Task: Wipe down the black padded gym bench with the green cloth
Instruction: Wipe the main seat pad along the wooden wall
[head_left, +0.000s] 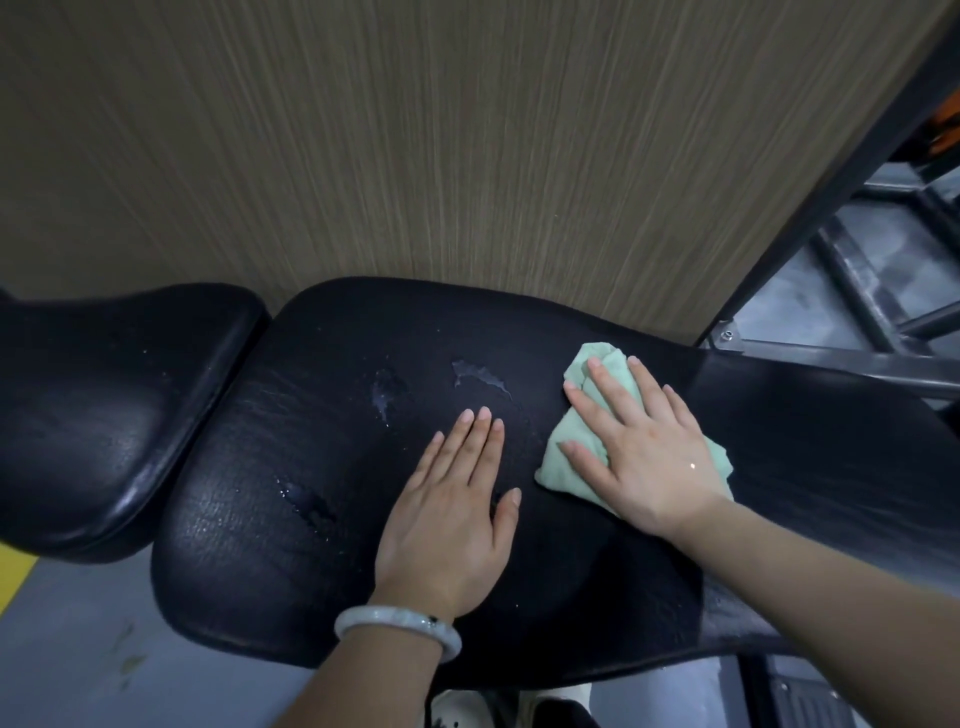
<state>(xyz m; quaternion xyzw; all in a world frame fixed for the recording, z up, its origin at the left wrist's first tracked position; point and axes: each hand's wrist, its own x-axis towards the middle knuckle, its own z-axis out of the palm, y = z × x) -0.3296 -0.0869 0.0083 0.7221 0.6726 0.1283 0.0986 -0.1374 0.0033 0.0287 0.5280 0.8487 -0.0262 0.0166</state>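
The black padded gym bench (291, 467) stretches across the view, its long back pad in the middle and a separate seat pad (104, 415) at the left. Wet patches (384, 395) glisten on the back pad. A crumpled green cloth (576, 457) lies on the pad right of centre. My right hand (639, 447) presses flat on the cloth with straight, spread fingers. My left hand (452, 514) rests flat on the bare pad beside it, fingers straight, a pale bangle on the wrist.
A wood-grain wall panel (415, 156) rises directly behind the bench. Dark metal frame bars (857, 270) stand at the right over a grey floor. Grey floor (78, 649) with a yellow strip shows at the lower left. Shoes (467, 712) show below the bench.
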